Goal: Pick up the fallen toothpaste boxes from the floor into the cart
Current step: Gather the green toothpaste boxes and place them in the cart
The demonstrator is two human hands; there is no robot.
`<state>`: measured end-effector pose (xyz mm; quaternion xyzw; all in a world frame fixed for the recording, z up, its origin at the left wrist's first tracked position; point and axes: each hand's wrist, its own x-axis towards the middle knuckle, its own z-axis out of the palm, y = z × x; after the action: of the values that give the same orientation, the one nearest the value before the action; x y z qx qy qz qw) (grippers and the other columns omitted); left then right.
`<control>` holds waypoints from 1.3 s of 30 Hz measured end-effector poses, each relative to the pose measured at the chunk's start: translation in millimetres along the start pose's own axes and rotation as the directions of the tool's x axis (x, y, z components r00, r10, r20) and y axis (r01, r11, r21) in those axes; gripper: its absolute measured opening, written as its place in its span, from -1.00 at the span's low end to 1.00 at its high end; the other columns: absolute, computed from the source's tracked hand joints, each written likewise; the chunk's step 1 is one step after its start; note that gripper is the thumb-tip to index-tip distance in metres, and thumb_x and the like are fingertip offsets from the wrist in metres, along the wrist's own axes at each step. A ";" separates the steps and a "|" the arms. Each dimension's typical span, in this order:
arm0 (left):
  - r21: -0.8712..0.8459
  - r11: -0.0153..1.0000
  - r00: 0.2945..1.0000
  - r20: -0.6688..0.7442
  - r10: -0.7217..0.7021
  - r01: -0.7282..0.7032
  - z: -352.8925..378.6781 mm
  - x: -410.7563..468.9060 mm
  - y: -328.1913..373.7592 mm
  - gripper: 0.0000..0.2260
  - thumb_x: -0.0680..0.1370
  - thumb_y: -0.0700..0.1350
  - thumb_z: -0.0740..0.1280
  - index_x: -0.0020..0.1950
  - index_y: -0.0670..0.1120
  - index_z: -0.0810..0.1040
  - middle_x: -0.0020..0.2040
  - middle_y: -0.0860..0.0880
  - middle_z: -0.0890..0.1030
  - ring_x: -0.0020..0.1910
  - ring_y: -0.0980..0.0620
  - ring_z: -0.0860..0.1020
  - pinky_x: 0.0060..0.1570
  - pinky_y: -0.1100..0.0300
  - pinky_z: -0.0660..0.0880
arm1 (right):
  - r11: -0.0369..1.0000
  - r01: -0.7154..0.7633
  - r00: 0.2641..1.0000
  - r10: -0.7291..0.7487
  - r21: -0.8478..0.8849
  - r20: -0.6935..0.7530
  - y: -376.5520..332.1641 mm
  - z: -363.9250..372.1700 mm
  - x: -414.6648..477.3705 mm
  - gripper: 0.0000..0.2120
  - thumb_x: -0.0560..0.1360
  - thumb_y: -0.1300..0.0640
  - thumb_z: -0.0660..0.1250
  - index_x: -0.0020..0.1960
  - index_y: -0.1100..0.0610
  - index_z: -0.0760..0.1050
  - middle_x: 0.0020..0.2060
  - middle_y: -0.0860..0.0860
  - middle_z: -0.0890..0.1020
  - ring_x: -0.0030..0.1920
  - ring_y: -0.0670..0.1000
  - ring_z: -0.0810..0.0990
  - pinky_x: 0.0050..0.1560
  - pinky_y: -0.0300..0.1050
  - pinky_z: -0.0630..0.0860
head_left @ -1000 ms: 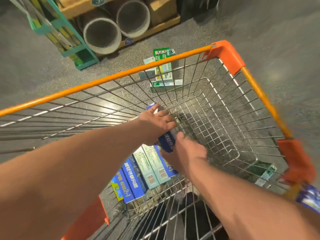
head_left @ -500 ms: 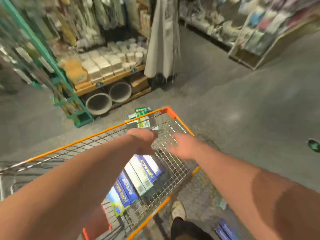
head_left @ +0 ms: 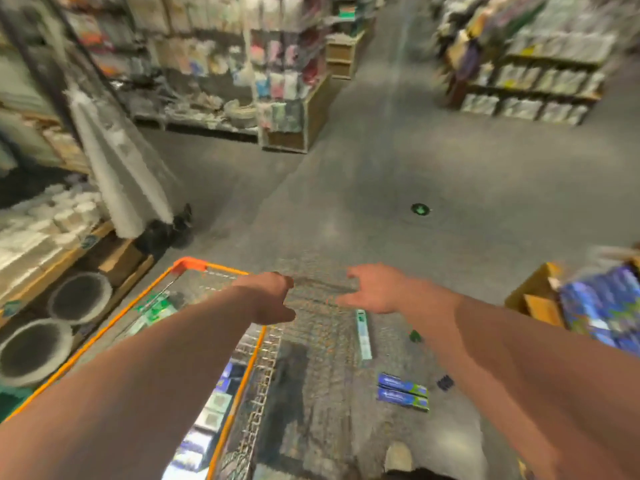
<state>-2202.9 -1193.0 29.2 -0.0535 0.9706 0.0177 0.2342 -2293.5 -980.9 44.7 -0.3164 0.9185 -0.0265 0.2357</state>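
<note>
A: Where are the boxes?
B: Nearest, blue and white toothpaste boxes [head_left: 211, 410] lie in the orange-rimmed wire cart [head_left: 189, 263]. Two blue boxes [head_left: 401, 393] and a pale green box [head_left: 363, 336] lie on the grey floor [head_left: 381, 168] beside it.
A: And the hands?
B: The left hand [head_left: 270, 296] is loosely curled and the right hand [head_left: 377, 289] is spread. Both are empty.

place: shop | stocked shelves [head_left: 533, 81] of packaged goods | open aisle floor [head_left: 381, 168] | orange wire cart [head_left: 188, 263]

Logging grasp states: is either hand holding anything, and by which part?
Nothing is held: the left hand and the right hand are both open and empty.
</note>
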 end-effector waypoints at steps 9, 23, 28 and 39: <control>0.119 0.938 0.943 -0.032 0.331 -0.326 -48.4 55.1 188.7 -0.39 0.57 0.19 0.34 0.55 -0.03 0.33 0.42 -0.09 0.50 0.36 -0.12 0.50 0.30 0.00 0.48 | 0.942 -0.299 0.948 0.311 0.154 -0.059 163.0 -0.8 -116.4 -0.31 0.52 -0.27 0.33 0.49 0.14 0.37 0.35 0.14 0.53 0.34 0.17 0.48 0.26 -0.04 0.43; 0.169 0.879 0.894 0.038 0.447 -0.447 -47.4 133.8 434.9 -0.48 0.51 0.22 0.31 0.36 -0.03 0.48 0.22 -0.08 0.62 0.19 -0.13 0.58 0.16 -0.05 0.57 | 0.879 -0.413 0.907 0.421 0.238 0.022 392.2 23.5 -187.2 -0.39 0.50 -0.26 0.34 0.36 0.16 0.48 0.21 0.16 0.60 0.21 0.19 0.56 0.19 0.02 0.52; 0.131 0.918 0.927 0.071 0.368 -0.374 -40.2 164.4 431.5 -0.44 0.55 0.20 0.31 0.48 -0.03 0.40 0.34 -0.09 0.57 0.30 -0.14 0.54 0.23 -0.05 0.53 | 0.928 -0.316 0.949 0.306 0.197 0.080 413.5 26.9 -133.6 -0.44 0.49 -0.27 0.35 0.28 0.13 0.53 0.17 0.15 0.62 0.16 0.18 0.58 0.15 0.01 0.53; 0.020 0.974 0.961 0.167 0.221 -0.227 -29.3 310.4 341.7 -0.50 0.56 0.18 0.26 0.39 -0.10 0.44 0.22 -0.09 0.60 0.15 -0.05 0.59 0.10 -0.02 0.62 | 0.969 -0.193 0.963 0.156 0.157 0.219 428.1 12.3 53.5 -0.37 0.57 -0.19 0.31 0.50 0.16 0.34 0.33 0.16 0.54 0.34 0.18 0.48 0.20 -0.09 0.42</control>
<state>-2529.1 -884.9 -83.2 0.0628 0.9480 0.0298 0.3107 -2568.2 -669.7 -73.3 -0.2128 0.9076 -0.0544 0.3577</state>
